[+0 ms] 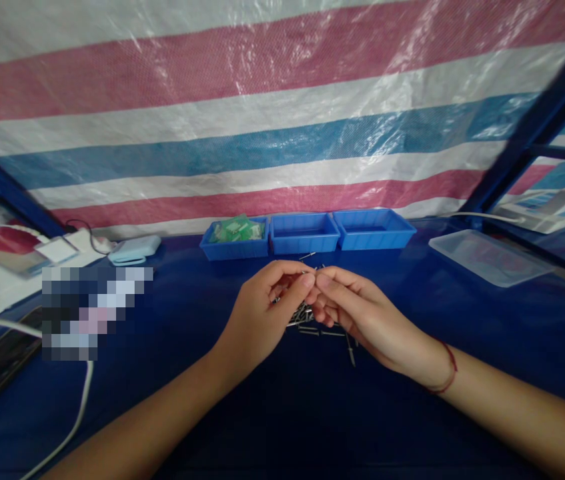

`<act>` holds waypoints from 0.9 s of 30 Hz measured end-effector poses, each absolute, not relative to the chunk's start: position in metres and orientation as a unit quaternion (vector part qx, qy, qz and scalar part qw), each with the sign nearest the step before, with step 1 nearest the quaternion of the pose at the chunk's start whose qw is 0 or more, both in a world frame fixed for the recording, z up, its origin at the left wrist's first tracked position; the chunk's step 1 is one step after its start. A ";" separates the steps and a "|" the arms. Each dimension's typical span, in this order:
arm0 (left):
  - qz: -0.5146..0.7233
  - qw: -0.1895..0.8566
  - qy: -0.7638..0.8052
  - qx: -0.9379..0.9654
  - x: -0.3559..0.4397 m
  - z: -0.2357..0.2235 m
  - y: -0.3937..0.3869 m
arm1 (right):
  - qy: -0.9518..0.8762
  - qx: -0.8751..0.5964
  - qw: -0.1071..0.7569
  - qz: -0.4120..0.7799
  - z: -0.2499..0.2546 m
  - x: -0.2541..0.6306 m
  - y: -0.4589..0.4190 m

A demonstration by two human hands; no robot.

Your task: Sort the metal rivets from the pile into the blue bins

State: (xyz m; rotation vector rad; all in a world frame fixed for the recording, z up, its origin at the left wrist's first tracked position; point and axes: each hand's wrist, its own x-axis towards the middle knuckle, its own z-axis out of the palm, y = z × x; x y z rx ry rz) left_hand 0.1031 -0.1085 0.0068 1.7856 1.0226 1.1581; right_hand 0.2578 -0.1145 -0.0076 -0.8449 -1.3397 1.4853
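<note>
My left hand (262,303) and my right hand (369,310) meet at the fingertips above the middle of the blue table. Thumb and forefinger are pinched together on each hand. What they hold between them is too small and too hidden to name; a thin glint of metal shows at the left fingertips. Beneath the hands lies a pile of thin metal pins (302,315), like rivets or nails, partly covered by my fingers. One loose pin (351,350) points toward me below my right hand. Another pin (307,255) lies beyond the fingertips.
Three blue bins stand in a row behind: the left bin (235,250) holds green-and-clear packets, beside a middle bin (305,245) and a right bin (377,239). A clear plastic lid (487,257) lies right. Leftward are a light-blue case (135,249) and a white cable (85,400).
</note>
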 end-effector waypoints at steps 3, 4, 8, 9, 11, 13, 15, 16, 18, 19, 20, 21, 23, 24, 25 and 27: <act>0.460 0.361 0.410 0.700 0.103 0.007 -0.109 | -0.594 -0.351 0.499 0.524 -0.005 0.260 -0.113; 0.462 0.359 0.414 0.697 0.103 0.006 -0.108 | -0.607 -0.354 0.515 0.491 -0.005 0.261 -0.113; 0.462 0.375 0.414 0.689 0.103 0.005 -0.107 | -0.635 -0.362 0.576 0.366 -0.003 0.262 -0.116; 0.459 0.379 0.412 0.690 0.104 0.005 -0.107 | -0.643 -0.365 0.581 0.340 -0.003 0.262 -0.117; 0.447 0.383 0.408 0.698 0.104 0.005 -0.107 | -0.663 -0.362 0.582 0.300 -0.003 0.263 -0.120; 0.435 0.385 0.402 0.708 0.104 0.004 -0.107 | -0.689 -0.351 0.574 0.270 -0.002 0.264 -0.123; 0.426 0.384 0.393 0.719 0.104 0.003 -0.106 | -0.719 -0.347 0.558 0.229 0.000 0.266 -0.125; 0.422 0.382 0.389 0.724 0.103 0.003 -0.105 | -0.735 -0.350 0.545 0.200 0.002 0.268 -0.126; 0.407 0.367 0.384 0.743 0.102 0.001 -0.103 | -0.771 -0.353 0.513 0.134 0.005 0.271 -0.125; 0.395 0.352 0.384 0.757 0.100 0.001 -0.102 | -0.789 -0.350 0.495 0.103 0.007 0.272 -0.124; 0.381 0.335 0.383 0.772 0.099 0.001 -0.101 | -0.804 -0.343 0.478 0.078 0.009 0.274 -0.123; 0.364 0.317 0.382 0.788 0.098 0.000 -0.100 | -0.819 -0.335 0.462 0.059 0.011 0.276 -0.121; 0.330 0.293 0.378 0.814 0.095 0.000 -0.097 | -0.842 -0.323 0.430 0.040 0.013 0.279 -0.117; 0.318 0.290 0.377 0.820 0.095 -0.001 -0.096 | -0.850 -0.321 0.415 0.036 0.013 0.280 -0.115; 0.309 0.291 0.377 0.823 0.094 -0.001 -0.096 | -0.857 -0.322 0.402 0.033 0.013 0.281 -0.113; 0.295 0.298 0.376 0.826 0.093 0.000 -0.095 | -0.864 -0.326 0.382 0.032 0.013 0.282 -0.109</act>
